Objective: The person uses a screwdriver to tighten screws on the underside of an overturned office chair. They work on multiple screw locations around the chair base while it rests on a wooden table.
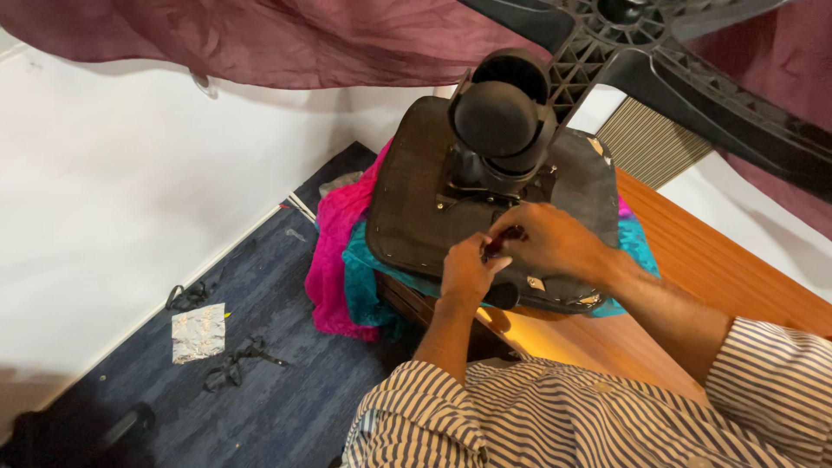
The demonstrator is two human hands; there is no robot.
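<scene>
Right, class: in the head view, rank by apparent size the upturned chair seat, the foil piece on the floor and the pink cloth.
1. Upturned chair seat, clearly largest.
2. Pink cloth, partly hidden under the seat.
3. Foil piece, smallest, though it lies farther from the camera.

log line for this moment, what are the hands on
left hand: on chair underside | right hand: grips dark red tool handle | chair: upturned on wooden desk over cloths

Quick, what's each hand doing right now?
Left hand: closed on the small dark tool.
Right hand: closed on the same tool, over the upturned chair seat.
</scene>
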